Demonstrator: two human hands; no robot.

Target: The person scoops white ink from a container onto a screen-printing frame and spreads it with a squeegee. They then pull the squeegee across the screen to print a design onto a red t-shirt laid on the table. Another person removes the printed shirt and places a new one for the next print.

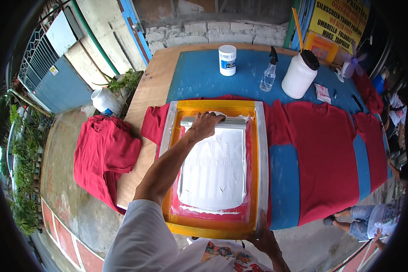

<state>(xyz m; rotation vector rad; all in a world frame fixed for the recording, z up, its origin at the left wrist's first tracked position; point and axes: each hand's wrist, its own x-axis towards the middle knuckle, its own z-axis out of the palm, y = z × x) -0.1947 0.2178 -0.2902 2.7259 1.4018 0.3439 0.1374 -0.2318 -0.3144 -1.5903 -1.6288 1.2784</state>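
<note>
Near the far end of a silkscreen frame [262,163], my left hand [205,124] grips a metal squeegee [235,123] lying across the mesh. Thick white ink [213,181] covers most of the middle, with faint raised letters and stripes showing in it, over a red and yellow border. My right hand [264,239] has closed on the frame's near right corner, its fingertips partly hidden. The frame rests on a red T-shirt [155,124], whose sleeve shows at the left.
On the blue-topped table [190,68] stand a white tub [227,63], spray bottle [268,75] and large jar [297,77]. Red shirts lie left [104,158] and right [326,158]. Another tub [106,100] sits by plants [131,79]. People [371,217] are at the right.
</note>
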